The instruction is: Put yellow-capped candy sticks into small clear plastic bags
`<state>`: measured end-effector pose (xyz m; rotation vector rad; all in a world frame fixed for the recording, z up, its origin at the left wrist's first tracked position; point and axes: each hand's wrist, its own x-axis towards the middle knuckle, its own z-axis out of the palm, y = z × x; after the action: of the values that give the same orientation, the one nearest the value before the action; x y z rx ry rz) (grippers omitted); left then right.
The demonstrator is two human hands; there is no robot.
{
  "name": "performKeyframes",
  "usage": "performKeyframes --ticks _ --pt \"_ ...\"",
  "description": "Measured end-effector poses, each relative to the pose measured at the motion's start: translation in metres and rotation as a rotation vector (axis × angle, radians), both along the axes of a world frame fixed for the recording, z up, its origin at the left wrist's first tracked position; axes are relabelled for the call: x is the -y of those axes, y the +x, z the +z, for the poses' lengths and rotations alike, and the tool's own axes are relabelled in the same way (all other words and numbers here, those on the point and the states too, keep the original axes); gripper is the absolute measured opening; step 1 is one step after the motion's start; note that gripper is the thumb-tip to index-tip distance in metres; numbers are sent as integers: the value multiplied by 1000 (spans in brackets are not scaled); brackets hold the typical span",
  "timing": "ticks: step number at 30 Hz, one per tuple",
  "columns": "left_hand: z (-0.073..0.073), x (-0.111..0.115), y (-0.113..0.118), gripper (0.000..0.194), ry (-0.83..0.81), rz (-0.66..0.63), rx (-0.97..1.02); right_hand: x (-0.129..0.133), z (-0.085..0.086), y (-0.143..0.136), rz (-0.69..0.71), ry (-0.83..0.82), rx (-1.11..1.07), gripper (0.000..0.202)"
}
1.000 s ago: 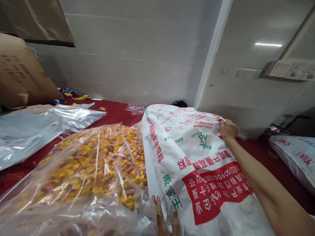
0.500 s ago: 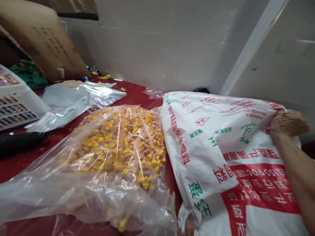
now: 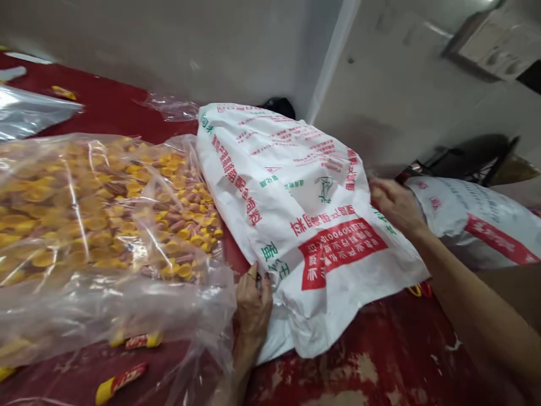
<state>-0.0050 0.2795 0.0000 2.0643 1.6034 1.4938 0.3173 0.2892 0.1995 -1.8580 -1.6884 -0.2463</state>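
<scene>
We see the left hand pinching the near edge of the white printed sack, fingers closed on it. The right hand grips the sack's far right edge. The sack lies on the red table, beside a clear bag of yellow pieces.

The floor is dark red, and in the lower right of the frame its paint is worn off in pale patches. A plain white wall fills the top of the frame. A white corner strip runs down it at a slant, right of the middle. In the upper right corner a white switch box sits on the wall. Below it, at the right edge, something dark with thin legs stands against the wall; it is too blurry to tell what it is.
</scene>
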Motion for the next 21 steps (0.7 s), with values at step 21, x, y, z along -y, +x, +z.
performKeyframes --ticks 21 --pt "74 101 -21 21 12 -191 -666 117 -109 -120 249 210 -1004 22"
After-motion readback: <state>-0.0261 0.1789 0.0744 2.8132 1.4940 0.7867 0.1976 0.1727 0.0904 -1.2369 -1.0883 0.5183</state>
